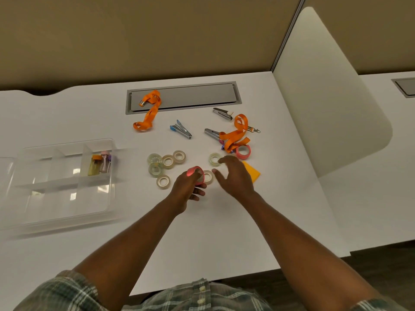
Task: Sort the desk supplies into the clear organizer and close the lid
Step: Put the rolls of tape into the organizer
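Note:
My left hand [188,187] grips a pink tape roll [195,173] just above the desk. Beside it, my right hand [233,176] hovers open, fingers spread over a clear tape roll [208,177] and near another [214,159]. Several more clear tape rolls [167,162] lie in a cluster to the left. A second pink roll [243,151] sits by an orange lanyard [235,133]. The clear organizer [65,198] stands open at the left, with small capped tubes [101,163] in its back right compartment.
Another orange lanyard [148,111] lies across a grey cable hatch [190,96]. Three staple removers [182,130] [223,113] [212,133] lie behind the tape. An orange sticky-note pad [252,171] pokes out under my right hand. A white divider panel [325,97] bounds the right.

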The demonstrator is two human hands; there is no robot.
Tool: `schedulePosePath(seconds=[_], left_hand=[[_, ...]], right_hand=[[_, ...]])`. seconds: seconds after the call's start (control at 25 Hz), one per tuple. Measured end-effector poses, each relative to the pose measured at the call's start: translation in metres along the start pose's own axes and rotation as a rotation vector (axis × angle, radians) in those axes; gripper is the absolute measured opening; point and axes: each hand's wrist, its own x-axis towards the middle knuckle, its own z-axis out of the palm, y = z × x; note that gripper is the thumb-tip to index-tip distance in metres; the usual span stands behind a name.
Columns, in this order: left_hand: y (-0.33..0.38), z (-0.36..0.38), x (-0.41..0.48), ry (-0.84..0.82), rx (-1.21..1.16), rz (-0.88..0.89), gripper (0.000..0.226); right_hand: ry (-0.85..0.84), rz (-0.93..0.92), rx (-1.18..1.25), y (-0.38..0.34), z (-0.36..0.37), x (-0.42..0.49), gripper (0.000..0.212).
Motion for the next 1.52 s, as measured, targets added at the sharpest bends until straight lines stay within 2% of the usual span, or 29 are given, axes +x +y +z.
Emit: schedulePosePath(seconds=[0.08, 0.2, 0.32, 0.44, 0.6, 0.72, 0.84, 0.96, 1.08, 1.2, 1.36, 1.52], left_hand=[[-0.002, -0.006, -0.002, 0.025, 0.002, -0.005, 0.023], [-0.01, -0.016, -0.004, 0.048, 0.006, -0.026, 0.03], [-0.017, -0.023, -0.007, 0.066, -0.008, -0.038, 0.032], [-0.022, -0.029, -0.009, 0.073, -0.032, -0.039, 0.034], [-0.025, -0.036, -0.012, 0.08, -0.063, -0.04, 0.036], [-0.022, -0.045, -0.018, 0.07, -0.142, -0.041, 0.031], [-0.016, -0.058, -0.026, 0.059, -0.236, -0.062, 0.036], [-0.01, -0.076, -0.033, 0.08, -0.318, -0.084, 0.048], [-0.002, -0.107, -0.043, 0.113, -0.334, -0.025, 0.039], [-0.002, -0.151, -0.05, 0.249, -0.116, 0.145, 0.03], [-0.016, -0.215, -0.056, 0.614, 0.283, 0.355, 0.036], [-0.04, -0.264, -0.053, 0.676, 0.67, 0.549, 0.045]], right_hand=[[-0.005, 0.118, -0.195, 0.018, -0.01, 0.016, 0.048], [-0.184, 0.244, -0.406, 0.036, -0.021, 0.033, 0.047], [-0.273, 0.216, -0.463, 0.041, -0.021, 0.04, 0.038], [-0.255, 0.165, -0.479, 0.039, -0.015, 0.036, 0.036], [-0.065, 0.192, -0.283, 0.022, -0.009, 0.023, 0.029], [0.049, 0.19, -0.138, -0.008, -0.003, 0.014, 0.038], [0.043, 0.19, 0.014, -0.044, 0.008, 0.008, 0.051], [0.025, 0.161, 0.161, -0.086, 0.027, 0.002, 0.048], [-0.008, 0.116, 0.267, -0.135, 0.051, -0.006, 0.042], [-0.087, 0.094, 0.315, -0.183, 0.08, -0.011, 0.038], [-0.144, 0.002, 0.304, -0.232, 0.119, -0.011, 0.033], [-0.184, -0.087, 0.186, -0.268, 0.152, -0.01, 0.033]])
